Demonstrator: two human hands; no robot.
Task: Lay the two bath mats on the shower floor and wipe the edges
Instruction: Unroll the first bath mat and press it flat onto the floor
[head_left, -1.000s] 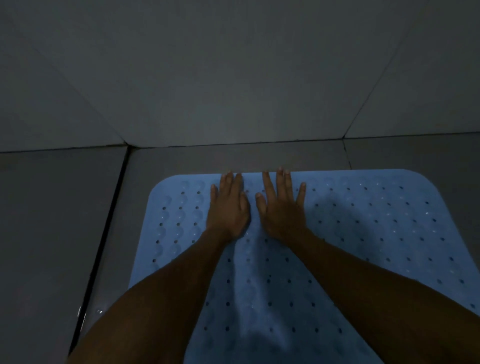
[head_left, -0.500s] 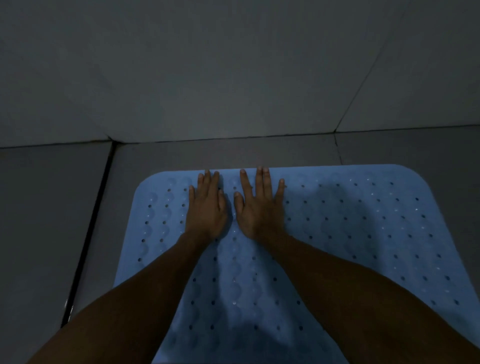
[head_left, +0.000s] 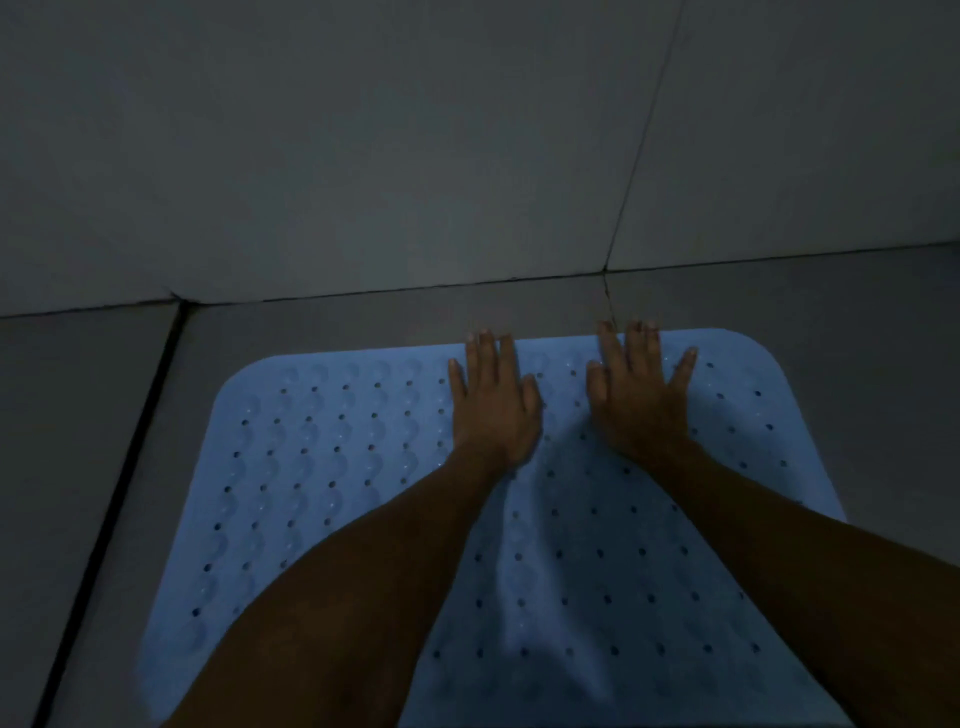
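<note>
A light blue bath mat (head_left: 332, 467) with rows of small holes lies flat on the grey tiled shower floor. My left hand (head_left: 493, 405) presses palm down on the mat near its far edge, fingers straight. My right hand (head_left: 636, 400) lies flat beside it, a hand's width to the right, fingertips reaching the far edge. Both forearms cover the mat's middle and near part. Only one mat is in view.
The tiled wall (head_left: 467, 145) rises just beyond the mat's far edge. A dark floor joint (head_left: 119, 467) runs along the left of the mat. Bare floor tile (head_left: 893, 389) shows to the right. The light is dim.
Both hands have slid to the right along the mat's far edge and moved apart; they were touching side by side before. The view has shifted, showing more of the mat's left part.
</note>
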